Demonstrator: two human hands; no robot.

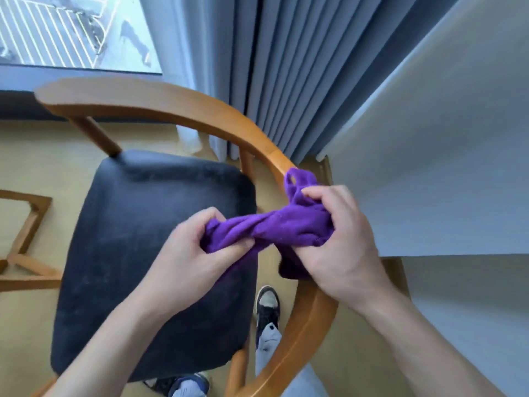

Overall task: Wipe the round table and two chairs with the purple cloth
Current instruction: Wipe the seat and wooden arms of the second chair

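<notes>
above the dark seat of one wooden chair (pixel 200 116), two bare hands hold one purple cloth (pixel 286 227) in the air. the left hand (pixel 197 253) is clenched on the cloth's left end, fingers curled over a bunched wad. the right hand (pixel 340 239) grasps the right end, with a loop of fabric sticking up above its fingers and a darker fold hanging below the palm. between the hands the cloth is twisted into a soft, ropy roll; its weave looks fuzzy, like microfibre.

the chair has a curved, warm-brown wooden backrest rail that sweeps from upper left round to lower right, on slim wooden posts. its seat pad (pixel 143 253) is black, squarish with rounded corners, and shows pale scuffs or dust streaks. the cloth touches neither the seat nor the rail as far as can be seen.

at the left edge, part of a second wooden frame (pixel 25 242) is cut off; what it belongs to cannot be told. grey-blue pleated curtains (pixel 286 67) hang behind, beside a plain pale wall (pixel 443 138). two shoes (pixel 267 308) show below, one mostly hidden under the seat. the floor (pixel 37 156) is pale yellowish. edges of the hands are slightly blurred.
</notes>
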